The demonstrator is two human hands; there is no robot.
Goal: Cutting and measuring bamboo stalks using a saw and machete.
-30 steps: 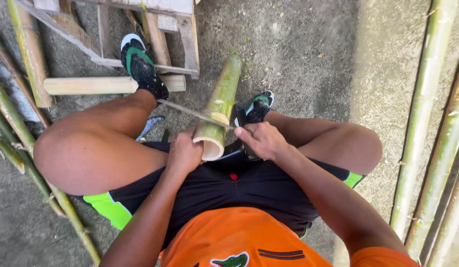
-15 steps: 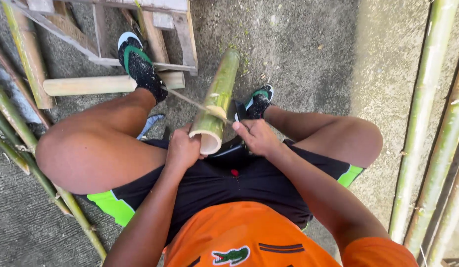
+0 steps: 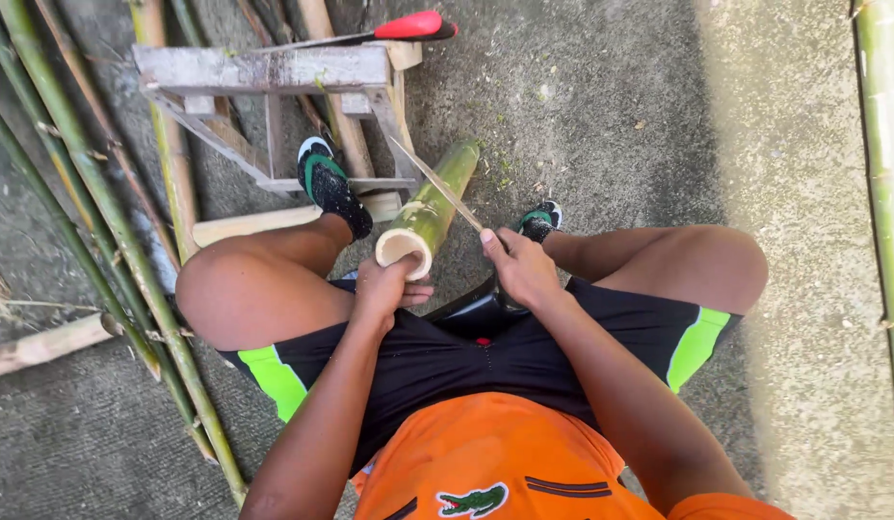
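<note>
A person sits low on the ground with knees spread, looking down at a short green bamboo piece (image 3: 428,214). The bamboo piece leans between the legs, with its cut, hollow end up near the body and its far end down on the grey concrete floor (image 3: 611,116). The left hand (image 3: 384,287) is wrapped around the bamboo piece just under the cut end, with the fingers closed on it. The right hand (image 3: 522,270) is closed on the handle of a long thin knife (image 3: 437,183). The blade lies across the side of the bamboo piece, touching its skin near the top half. The bamboo looks hard and stiff, like a pipe, so it should not bend or squash. It is hollow, so it is likely light. Its green skin looks smooth and may be a bit slippery, so a firm hold near the thick cut end seems best, with fingers well away from the blade. The blade sits just past the left hand, quite near it. A wooden frame (image 3: 264,72) stands by the left foot, and a tool with a red handle (image 3: 413,26) lies behind it. Long bamboo poles (image 3: 110,212) lie on the floor at the left side.
</note>
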